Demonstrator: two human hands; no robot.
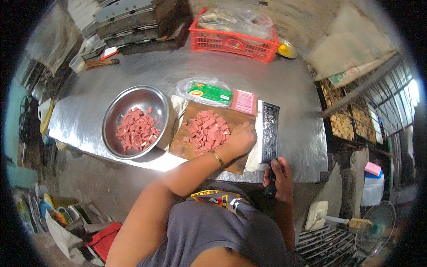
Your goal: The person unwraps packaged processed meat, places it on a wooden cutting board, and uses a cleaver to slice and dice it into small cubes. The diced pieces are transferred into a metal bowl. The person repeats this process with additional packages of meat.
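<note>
My left hand [243, 137] rests curled at the right side of a wooden cutting board [230, 165]; its fingertips are hidden, so whether it holds anything does not show. Beside the board, my right hand [282, 177] grips the black handle of a cleaver [270, 133], whose broad blade points away from me. A heap of diced pink processed meat [208, 130] covers the board's middle. More pink dice [137, 130] lie in a steel bowl [110, 143] to the left. White cloth [252, 158] shows under the board. Behind it are a pink printed package [245, 101] and a green package [210, 92].
The metal table [300, 133] holds a red plastic crate [233, 45] with plastic bags, a metal dish [287, 48] with something yellow, a brush [100, 63] and a plastic cup [77, 63]. Racked trays of food [342, 126] stand right; a fan [375, 228] is lower right.
</note>
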